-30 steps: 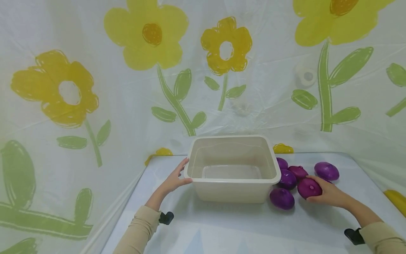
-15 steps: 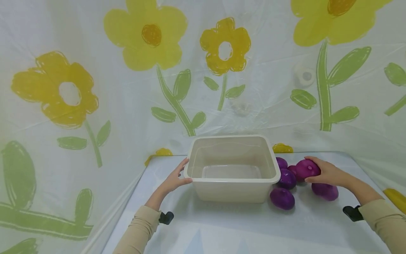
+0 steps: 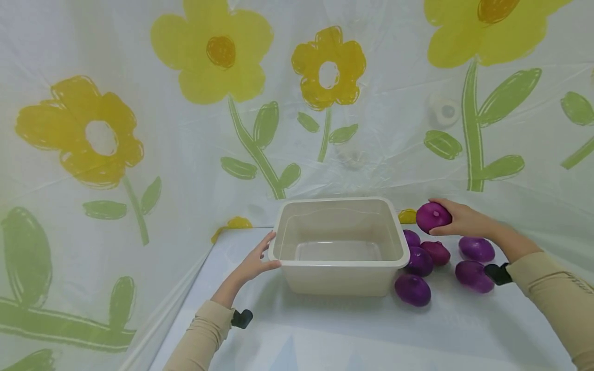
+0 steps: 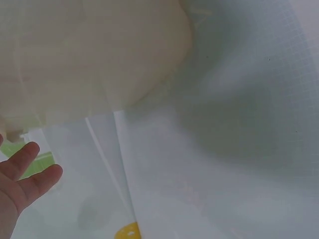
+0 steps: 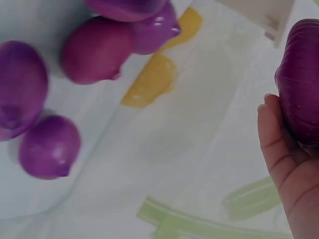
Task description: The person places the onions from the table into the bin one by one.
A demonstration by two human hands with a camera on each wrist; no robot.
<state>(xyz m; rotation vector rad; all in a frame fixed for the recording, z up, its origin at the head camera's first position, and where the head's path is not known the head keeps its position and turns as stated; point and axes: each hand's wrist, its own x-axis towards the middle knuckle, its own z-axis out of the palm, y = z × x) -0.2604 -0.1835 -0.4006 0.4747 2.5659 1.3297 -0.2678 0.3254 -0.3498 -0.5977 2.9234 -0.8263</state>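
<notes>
One onion (image 3: 432, 218), gripped in the right hand (image 3: 469, 220), raised near the table (image 3: 334, 332)'s far edge, right of the tub (image 3: 339, 281). Tub near that edge, left hand (image 3: 256, 263) spread wide, touching its left rim. Six loose onions (image 3: 413, 290) between tub and table's right edge.

Creased white curtain (image 3: 394, 134) behind a pale bluish table (image 3: 390, 335)

On the curtain are printed large yellow flowers (image 3: 220, 51) with green stems (image 3: 473, 129) and leaves (image 3: 510, 97). The table has a rounded far corner and pointed light blue shapes (image 3: 284, 358).
</notes>
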